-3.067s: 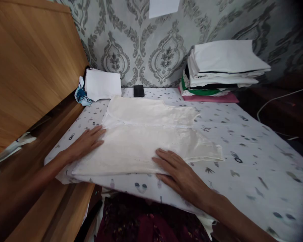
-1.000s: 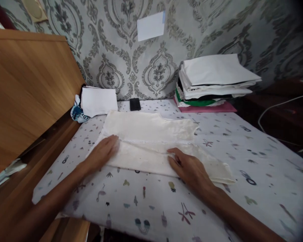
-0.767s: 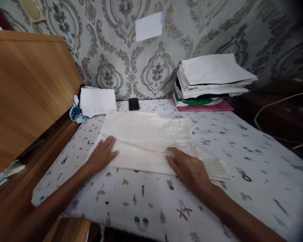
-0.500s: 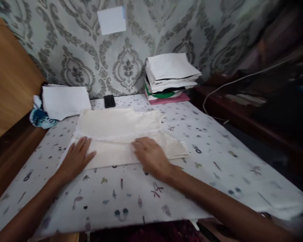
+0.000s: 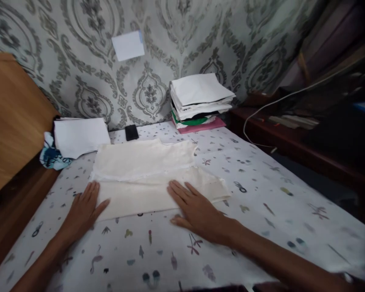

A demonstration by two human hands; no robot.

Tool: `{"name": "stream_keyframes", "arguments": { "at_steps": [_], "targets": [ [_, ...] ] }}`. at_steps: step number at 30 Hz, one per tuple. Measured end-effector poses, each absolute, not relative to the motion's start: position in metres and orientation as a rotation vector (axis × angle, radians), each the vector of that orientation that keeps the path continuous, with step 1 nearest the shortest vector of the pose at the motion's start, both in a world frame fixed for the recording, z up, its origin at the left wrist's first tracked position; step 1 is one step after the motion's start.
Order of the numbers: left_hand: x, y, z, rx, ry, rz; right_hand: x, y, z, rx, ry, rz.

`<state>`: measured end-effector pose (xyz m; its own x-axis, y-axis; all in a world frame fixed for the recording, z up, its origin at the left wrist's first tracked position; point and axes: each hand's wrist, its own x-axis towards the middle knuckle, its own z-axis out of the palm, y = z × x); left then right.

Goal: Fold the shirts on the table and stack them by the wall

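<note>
Head view; clock positions read from the cream garment, 12 toward the wall.

Item: cream garment (image 5: 130, 160), one, at the centre, laid flat; a white-edged line runs lengthwise through it, the narrower, rumpled end toward 3 o'clock.

Item: stack of folded textiles (image 5: 200, 91), one, at 1 o'clock beside the wall; white pieces uppermost, black and green layers beneath, pink piece at the base.

Item: white folded stack (image 5: 79, 136), one, at 10 o'clock, near the garment's far corner.

Item: blue-patterned cloth (image 5: 53, 156), one, crumpled, just beside the white stack on its 8 o'clock side.

Item: black flat object (image 5: 132, 132), one, at 11 o'clock, between the two stacks; kind uncertain.

Left hand (image 5: 83, 211): at 8 o'clock, palm down, fingers extended, thumb spread wide; fingertips and thumb at the garment's end; nothing gripped.

Right hand (image 5: 197, 211): at 5 o'clock, palm down, spread wide, fingers laid over the garment's near part, forearm entering from 4 o'clock; nothing gripped.

Surface: tabletop (image 5: 152, 251), covered in white cloth printed with small motifs.

Room: grey damask-patterned wall (image 5: 176, 52), bearing a white sheet (image 5: 128, 45) toward 12 o'clock; wooden panel (image 5: 15, 121) at 10 o'clock; white cable (image 5: 252, 117) at 2 o'clock, over dark reddish furniture (image 5: 307, 156), much of it in shadow.
</note>
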<state>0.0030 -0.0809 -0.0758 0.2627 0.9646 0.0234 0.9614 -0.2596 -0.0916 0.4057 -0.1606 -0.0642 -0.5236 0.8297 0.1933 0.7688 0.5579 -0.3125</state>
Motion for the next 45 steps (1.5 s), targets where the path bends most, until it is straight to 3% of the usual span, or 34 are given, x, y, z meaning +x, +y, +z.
{"name": "stream_keyframes", "arguments": {
  "at_steps": [6,11,16,22,31,36,40,45],
  "targets": [
    [0.005,-0.068,-0.030,-2.529,-1.943,0.086,0.448,-0.151,-0.055,-1.285,-2.419,0.359],
    [0.039,0.021,0.013,-2.581,-1.842,-0.146,0.452,-0.072,-0.019,-1.405,-2.220,0.356],
    [0.080,0.119,0.006,-2.476,-1.749,0.130,0.420,0.053,-0.015,-1.696,-2.201,0.287],
    [0.079,0.161,-0.011,-2.469,-1.645,0.241,0.399,0.134,-0.040,-1.744,-2.206,0.305],
    [0.064,0.135,0.018,-2.411,-1.604,0.163,0.394,0.124,-0.028,-1.764,-2.068,0.309],
    [0.041,0.068,0.036,-2.476,-1.600,0.042,0.405,0.062,-0.022,-1.392,-2.135,0.203],
    [0.025,0.021,0.022,-2.568,-1.534,0.045,0.412,0.022,-0.040,-1.142,-2.366,-0.025],
    [0.008,0.004,-0.009,-2.662,-1.647,-0.050,0.407,0.004,-0.057,-1.138,-2.465,-0.088]
  ]
}}
